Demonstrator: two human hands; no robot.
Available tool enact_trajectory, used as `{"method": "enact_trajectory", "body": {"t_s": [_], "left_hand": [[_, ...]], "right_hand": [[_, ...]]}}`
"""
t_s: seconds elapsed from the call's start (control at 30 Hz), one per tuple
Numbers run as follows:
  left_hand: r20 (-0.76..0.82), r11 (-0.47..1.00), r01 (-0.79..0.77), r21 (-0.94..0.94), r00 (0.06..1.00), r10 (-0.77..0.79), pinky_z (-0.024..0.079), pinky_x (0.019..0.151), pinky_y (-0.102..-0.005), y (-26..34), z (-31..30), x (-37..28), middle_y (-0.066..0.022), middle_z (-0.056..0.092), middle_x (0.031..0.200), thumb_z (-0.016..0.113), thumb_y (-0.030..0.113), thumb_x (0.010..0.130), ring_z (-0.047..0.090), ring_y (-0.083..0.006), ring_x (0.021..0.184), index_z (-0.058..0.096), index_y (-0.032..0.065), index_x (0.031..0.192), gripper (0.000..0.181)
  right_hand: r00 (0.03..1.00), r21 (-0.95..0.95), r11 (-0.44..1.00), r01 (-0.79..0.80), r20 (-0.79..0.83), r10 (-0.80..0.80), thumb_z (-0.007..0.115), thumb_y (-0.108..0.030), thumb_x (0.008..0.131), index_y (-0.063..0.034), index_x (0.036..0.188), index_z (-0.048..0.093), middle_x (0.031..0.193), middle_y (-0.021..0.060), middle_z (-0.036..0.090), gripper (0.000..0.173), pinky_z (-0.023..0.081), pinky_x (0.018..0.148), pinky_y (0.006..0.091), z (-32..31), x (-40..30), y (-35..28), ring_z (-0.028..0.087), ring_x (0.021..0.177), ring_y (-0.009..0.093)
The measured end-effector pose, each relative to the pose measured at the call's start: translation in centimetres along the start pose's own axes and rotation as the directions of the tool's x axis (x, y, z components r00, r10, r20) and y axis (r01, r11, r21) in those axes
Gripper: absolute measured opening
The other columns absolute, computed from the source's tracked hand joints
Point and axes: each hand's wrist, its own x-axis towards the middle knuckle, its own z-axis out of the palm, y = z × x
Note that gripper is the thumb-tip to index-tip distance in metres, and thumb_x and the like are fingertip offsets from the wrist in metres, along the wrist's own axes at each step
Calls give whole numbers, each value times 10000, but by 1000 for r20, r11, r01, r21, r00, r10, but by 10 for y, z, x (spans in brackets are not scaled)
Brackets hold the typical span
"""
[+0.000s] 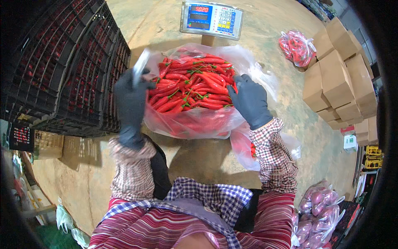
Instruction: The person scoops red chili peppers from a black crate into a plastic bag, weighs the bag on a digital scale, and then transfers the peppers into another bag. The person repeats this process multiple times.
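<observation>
A clear plastic bag [186, 126], its mouth spread wide, is filled with long red chili peppers [192, 90] with green stems. My left hand [130, 96], in a dark rubber glove, is at the bag's left rim, blurred. A pale strip, seemingly bag film, rises at its fingers. My right hand [252, 102], gloved the same way, lies over the right rim. Red pepper shows between its thumb and fingers, but whether it grips any is unclear. Behind the bag stands a digital scale's display and keypad [212, 20], lit; the bag hides whatever supports it.
Black plastic crates [77, 71] holding red produce are stacked at left. Cardboard boxes [337, 77] stand at right beside a tied bag of peppers [297, 48]. Another plastic bag [244, 146] with peppers lies below my right wrist. Bags of purple produce [320, 211] sit at lower right.
</observation>
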Motion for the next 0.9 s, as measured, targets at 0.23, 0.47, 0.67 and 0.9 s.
{"method": "enact_trajectory", "body": {"t_s": [0.23,0.47,0.67,0.9], "left_hand": [[97,884,50,-465,995,-5,397,534,-195,16,-39,-22,-61,529,623,354,-87,636,493,-95,547,511,-44,803,234],[-119,953,55,-297,988,-94,401,587,-202,20,-28,-22,-59,545,677,395,-30,707,506,-91,607,503,-32,836,169],[-51,987,-155,38,986,157,388,712,-273,34,-33,-16,-110,523,840,467,11,715,498,-164,776,452,-18,985,272],[-169,911,-337,240,909,381,271,891,-344,24,-22,-21,-167,363,1138,578,19,632,361,-255,1050,279,-15,1167,613]], "right_hand": [[871,323,831,454,38,-490,484,-100,679,-43,775,537,735,117,515,124,423,535,364,46,31,-43,524,678,274],[916,187,901,391,15,-400,489,-90,629,-32,685,534,663,138,523,93,427,474,383,103,53,-74,534,551,297],[925,77,932,354,117,-361,515,-121,644,-62,619,539,706,144,535,68,425,523,365,44,52,-41,543,635,274],[998,453,890,54,-35,-43,560,-123,683,-43,835,561,750,95,536,172,408,553,297,-46,13,14,523,634,223]]}}
